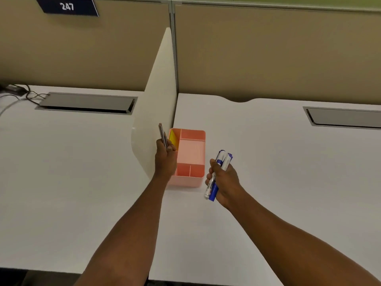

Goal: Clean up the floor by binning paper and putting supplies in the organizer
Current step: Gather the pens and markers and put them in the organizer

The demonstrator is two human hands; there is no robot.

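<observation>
1. Standing at the white desk (257,162), the person has both arms stretched toward the pink organizer (188,157), which sits on the desk right beside the cream divider panel (156,104).
2. The left hand (166,159) is closed around a thin bundle of pencils or pens (162,134), upright, their tips above the organizer's far-left corner; I cannot tell how many there are.
3. The right hand (223,180) is wrapped tightly round a fistful of blue-and-white markers (218,172), held just beside the organizer's right wall, over bare desk and not yet above any compartment.
4. The organizer looks nearly empty: something yellow (174,138) lies in the narrow far-left slot, while the wide middle tray and the two small near pockets appear bare.
5. Risk one: the left hand crowds the organizer against the divider, so a nudge from wrist or knuckles could shove or tip the light box.
6. Risk two: the markers are a thick handful, probably too bulky for a small pocket; released all at once, some could bounce off the rim and roll across the desk back to the floor.
7. Risk three: the slim sticks, dropped from height, could miss the narrow slot and fall between box and divider.
8. No paper or bin is in view, so how that half of the job stands cannot be judged.
</observation>
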